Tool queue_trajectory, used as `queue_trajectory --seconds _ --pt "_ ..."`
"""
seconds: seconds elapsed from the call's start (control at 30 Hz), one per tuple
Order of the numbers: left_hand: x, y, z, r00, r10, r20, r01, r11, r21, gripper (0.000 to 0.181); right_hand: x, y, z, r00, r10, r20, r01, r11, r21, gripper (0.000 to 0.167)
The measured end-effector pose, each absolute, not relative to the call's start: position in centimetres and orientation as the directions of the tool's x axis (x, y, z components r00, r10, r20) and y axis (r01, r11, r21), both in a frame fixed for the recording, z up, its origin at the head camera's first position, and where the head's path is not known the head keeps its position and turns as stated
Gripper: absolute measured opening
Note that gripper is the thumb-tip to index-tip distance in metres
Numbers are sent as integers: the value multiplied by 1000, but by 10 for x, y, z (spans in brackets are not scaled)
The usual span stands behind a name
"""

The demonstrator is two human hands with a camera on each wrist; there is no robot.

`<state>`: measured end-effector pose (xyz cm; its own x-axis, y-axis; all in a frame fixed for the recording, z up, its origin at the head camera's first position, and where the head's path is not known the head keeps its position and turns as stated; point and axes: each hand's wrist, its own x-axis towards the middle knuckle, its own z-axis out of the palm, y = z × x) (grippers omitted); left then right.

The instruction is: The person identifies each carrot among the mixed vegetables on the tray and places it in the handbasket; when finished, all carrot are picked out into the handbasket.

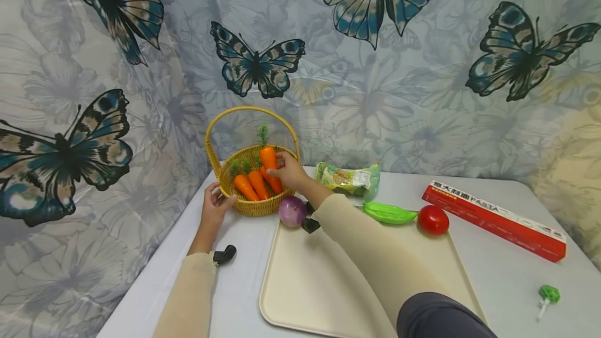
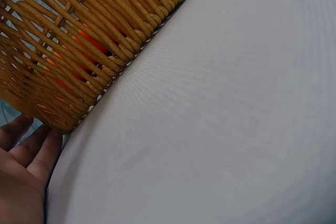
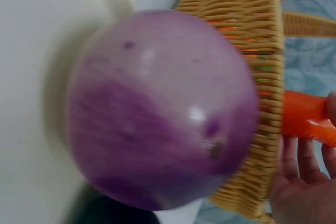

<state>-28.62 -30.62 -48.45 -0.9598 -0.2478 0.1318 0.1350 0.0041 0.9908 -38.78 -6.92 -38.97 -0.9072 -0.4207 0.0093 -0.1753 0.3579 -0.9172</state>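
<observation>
A carrot (image 1: 268,158) with a green top is pinched in my right hand (image 1: 290,172), above the yellow wicker basket (image 1: 255,208). Several other carrots (image 1: 245,188) lie inside that basket. My left hand (image 1: 216,209) grips the basket's left side, its thumb near the rim and its fingers (image 2: 46,153) against the woven wall. Below my right wrist sits a round purple vegetable (image 1: 293,212), touching or very near the basket. It fills much of the right wrist view and partly hides the basket there.
A beige tray (image 1: 310,275) lies in front. Around its far edge are a green bumpy vegetable (image 1: 389,213), a red tomato (image 1: 433,220) and a green packet (image 1: 349,179). Rightward are a red pasta box (image 1: 497,220) and a green lollipop (image 1: 548,294). Butterfly-patterned cloth hangs behind.
</observation>
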Motion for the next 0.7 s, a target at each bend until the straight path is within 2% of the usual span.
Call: queue_trajectory --seconds 0.17,0.4,0.53,0.7 --pt "-279 -300 -471 -965 -227 129 135 -11 991 74 -387 -69 -399 -911 -409 47 -237 429 -872 60" --pt "-275 -295 -466 -966 -231 114 113 17 993 77 -388 -69 -407 -909 -405 93 -342 604 -720 59" --pt "-274 -295 -466 -966 -232 112 112 11 994 76 -388 -68 -408 -905 -410 112 -365 616 -698 55" --pt "-274 -297 -465 -966 -230 115 116 11 993 74 -384 -60 -403 -897 -428 107 -351 545 -761 53"
